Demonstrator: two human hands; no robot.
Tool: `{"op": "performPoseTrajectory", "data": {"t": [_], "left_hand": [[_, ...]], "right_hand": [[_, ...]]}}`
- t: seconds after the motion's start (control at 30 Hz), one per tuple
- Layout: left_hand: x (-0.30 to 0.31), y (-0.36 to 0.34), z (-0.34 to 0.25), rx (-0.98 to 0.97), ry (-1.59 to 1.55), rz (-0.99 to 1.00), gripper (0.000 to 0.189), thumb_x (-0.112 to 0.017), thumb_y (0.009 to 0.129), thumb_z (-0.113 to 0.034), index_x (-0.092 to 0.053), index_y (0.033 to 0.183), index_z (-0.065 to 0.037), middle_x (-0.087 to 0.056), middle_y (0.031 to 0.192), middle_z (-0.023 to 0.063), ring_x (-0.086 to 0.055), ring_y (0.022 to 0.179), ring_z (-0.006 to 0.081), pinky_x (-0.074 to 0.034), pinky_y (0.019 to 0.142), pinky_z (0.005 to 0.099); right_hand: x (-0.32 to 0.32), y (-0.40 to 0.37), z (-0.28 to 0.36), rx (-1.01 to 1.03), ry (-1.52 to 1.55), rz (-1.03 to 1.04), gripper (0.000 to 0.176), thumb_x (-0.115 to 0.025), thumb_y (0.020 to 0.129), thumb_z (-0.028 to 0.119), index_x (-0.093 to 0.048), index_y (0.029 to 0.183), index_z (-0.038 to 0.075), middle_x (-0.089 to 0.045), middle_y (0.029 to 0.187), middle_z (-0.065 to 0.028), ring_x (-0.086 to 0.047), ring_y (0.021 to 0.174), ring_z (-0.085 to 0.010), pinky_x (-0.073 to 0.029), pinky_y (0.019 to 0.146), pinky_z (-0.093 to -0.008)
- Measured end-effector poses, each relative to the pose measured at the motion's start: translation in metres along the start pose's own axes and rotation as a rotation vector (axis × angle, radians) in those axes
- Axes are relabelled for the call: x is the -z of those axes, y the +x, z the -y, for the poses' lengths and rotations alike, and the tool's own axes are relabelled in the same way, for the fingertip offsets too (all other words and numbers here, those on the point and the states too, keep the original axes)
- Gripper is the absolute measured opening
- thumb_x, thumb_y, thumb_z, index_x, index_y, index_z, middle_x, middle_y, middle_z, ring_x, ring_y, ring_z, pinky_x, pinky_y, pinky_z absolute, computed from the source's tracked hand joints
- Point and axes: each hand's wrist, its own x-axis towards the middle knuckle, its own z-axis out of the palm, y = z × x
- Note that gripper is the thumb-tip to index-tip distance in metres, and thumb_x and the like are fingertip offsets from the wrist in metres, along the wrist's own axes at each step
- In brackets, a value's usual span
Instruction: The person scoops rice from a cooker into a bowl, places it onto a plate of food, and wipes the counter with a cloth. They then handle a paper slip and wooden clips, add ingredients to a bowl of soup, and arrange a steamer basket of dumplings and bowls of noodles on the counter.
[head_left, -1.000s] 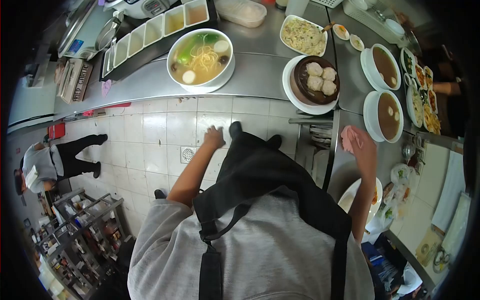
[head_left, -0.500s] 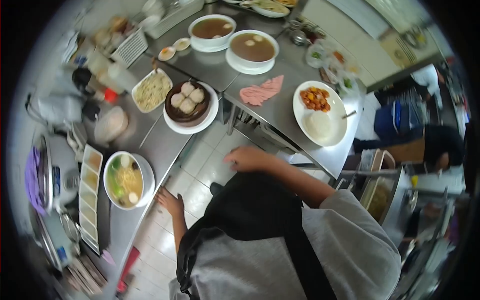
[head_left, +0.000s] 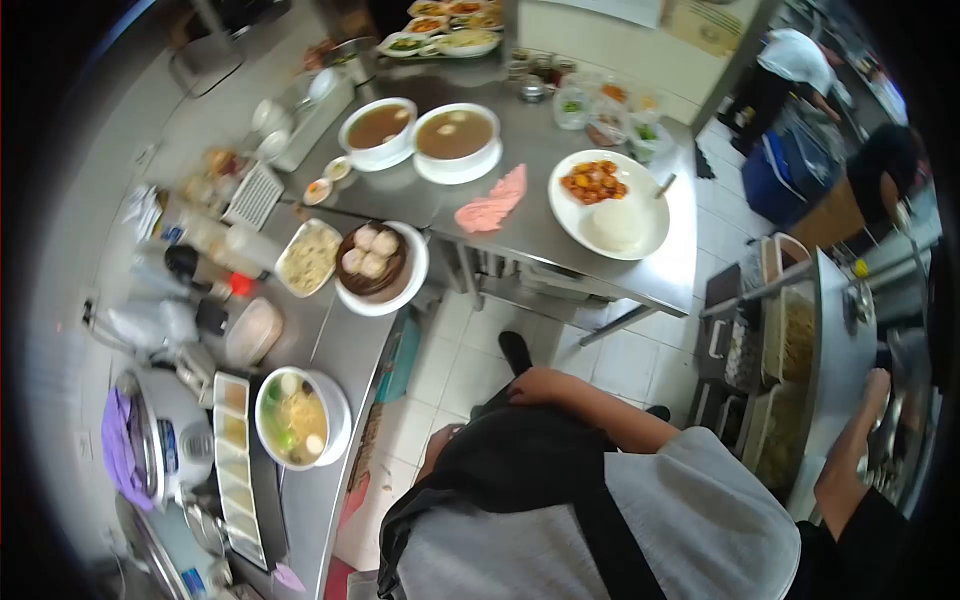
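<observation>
My right hand is bent in against the front of my black apron, with its fingers mostly hidden there. Little shows of my left hand, which is at the apron's other side, partly covered by the cloth. To the left, a bowl of noodle soup stands on a steel counter. Farther up, a dark steamer of dumplings rests on a white plate, beside a dish of pale food. An oval plate with rice and saucy pieces lies on the steel table ahead.
Two soup bowls and a pink cloth are on the far table. A condiment tray and rice cooker line the left counter. Another person's arm reaches in at right. More people work behind a blue cooler.
My left hand has left the counter's edge and come in beside the apron. The right hand has drawn back to the apron. My view has shifted, and another person's arm now shows at right.
</observation>
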Motion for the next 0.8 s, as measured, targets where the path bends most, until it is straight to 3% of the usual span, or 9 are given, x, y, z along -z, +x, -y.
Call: {"op": "performPoseTrajectory", "data": {"t": [0.03, 0.1, 0.13, 0.27, 0.3, 0.37, 0.53, 0.67, 0.8], "left_hand": [[0.001, -0.010, -0.006, 0.016, -0.021, -0.024, 0.044, -0.062, 0.077, -0.016, -0.053, 0.119, -0.009, -0.064, 0.088, 0.0138, -0.061, 0.083, 0.0281, -0.047, 0.080, 0.0366], [0.011, -0.017, -0.015, -0.155, 0.406, -0.291, 0.048, -0.062, 0.076, -0.018, -0.050, 0.121, -0.007, -0.059, 0.105, 0.0190, -0.055, 0.101, 0.0312, -0.042, 0.091, 0.0406], [0.020, -0.019, -0.032, -0.019, 0.486, -0.356, 0.049, -0.062, 0.075, -0.016, -0.048, 0.120, -0.004, -0.049, 0.119, 0.0231, -0.044, 0.114, 0.0360, -0.035, 0.098, 0.0440], [0.064, -0.038, -0.087, 0.133, 0.676, -0.916, 0.060, -0.061, 0.065, -0.004, -0.040, 0.121, 0.001, -0.042, 0.116, 0.0271, -0.040, 0.109, 0.0418, -0.035, 0.095, 0.0470], [0.073, -0.040, -0.073, 0.128, 0.693, -0.996, 0.062, -0.065, 0.063, -0.005, -0.042, 0.121, -0.004, -0.043, 0.116, 0.0255, -0.041, 0.108, 0.0425, -0.036, 0.093, 0.0473], [0.081, -0.041, -0.036, 0.537, 0.618, -0.856, 0.063, -0.065, 0.066, -0.018, -0.041, 0.121, 0.003, -0.050, 0.113, 0.0252, -0.044, 0.110, 0.0426, -0.033, 0.097, 0.0472], [0.091, -0.055, 0.007, 0.518, 0.828, -0.928, 0.060, -0.063, 0.069, -0.024, -0.045, 0.121, 0.002, -0.050, 0.117, 0.0270, -0.045, 0.114, 0.0385, -0.033, 0.099, 0.0465], [0.105, -0.034, -0.024, 0.534, 0.640, -0.751, 0.047, -0.059, 0.076, -0.029, -0.053, 0.110, 0.001, -0.059, 0.102, 0.0249, -0.060, 0.090, 0.0374, -0.047, 0.082, 0.0459], [0.107, 0.009, -0.057, 0.439, 0.589, -0.599, 0.044, -0.062, 0.074, -0.029, -0.054, 0.106, 0.000, -0.061, 0.092, 0.0222, -0.061, 0.082, 0.0368, -0.048, 0.074, 0.0467]], "right_hand": [[-0.006, 0.002, -0.002, 0.001, 0.001, 0.060, 0.039, -0.055, 0.082, 0.036, -0.061, 0.110, 0.010, -0.062, 0.106, -0.0134, -0.058, 0.098, -0.0331, -0.045, 0.087, -0.0404], [-0.009, 0.014, -0.011, 0.039, 0.038, -0.019, 0.038, -0.055, 0.078, 0.036, -0.065, 0.103, 0.009, -0.064, 0.101, -0.0132, -0.059, 0.096, -0.0334, -0.046, 0.087, -0.0405], [-0.009, 0.025, -0.019, 0.040, -0.012, -0.017, 0.038, -0.054, 0.078, 0.036, -0.065, 0.103, 0.010, -0.064, 0.102, -0.0137, -0.060, 0.096, -0.0323, -0.046, 0.087, -0.0398], [0.019, 0.053, -0.012, 0.119, -0.072, -0.109, 0.032, -0.058, 0.077, 0.029, -0.065, 0.100, 0.009, -0.065, 0.092, -0.0146, -0.062, 0.085, -0.0308, -0.049, 0.077, -0.0394], [0.020, 0.063, -0.009, 0.141, -0.033, -0.113, 0.032, -0.058, 0.077, 0.028, -0.065, 0.101, 0.009, -0.065, 0.090, -0.0147, -0.062, 0.084, -0.0305, -0.049, 0.075, -0.0388], [0.025, 0.074, 0.001, 0.165, 0.055, -0.140, 0.031, -0.059, 0.078, 0.027, -0.064, 0.103, 0.009, -0.065, 0.086, -0.0149, -0.063, 0.080, -0.0299, -0.049, 0.073, -0.0376], [0.001, 0.110, 0.015, 0.128, 0.300, 0.131, 0.033, -0.059, 0.082, 0.026, -0.061, 0.110, 0.008, -0.064, 0.086, -0.0072, -0.061, 0.075, -0.0174, -0.048, 0.069, -0.0285], [-0.001, 0.119, 0.041, -0.017, 0.538, 0.296, 0.038, -0.062, 0.081, 0.021, -0.059, 0.113, 0.003, -0.064, 0.090, -0.0071, -0.061, 0.073, -0.0135, -0.048, 0.064, -0.0247], [0.003, 0.176, 0.038, -0.263, 0.601, 0.094, 0.054, -0.064, 0.078, 0.020, -0.047, 0.127, 0.002, -0.062, 0.103, -0.0100, -0.062, 0.082, -0.0167, -0.048, 0.070, -0.0272]]}}
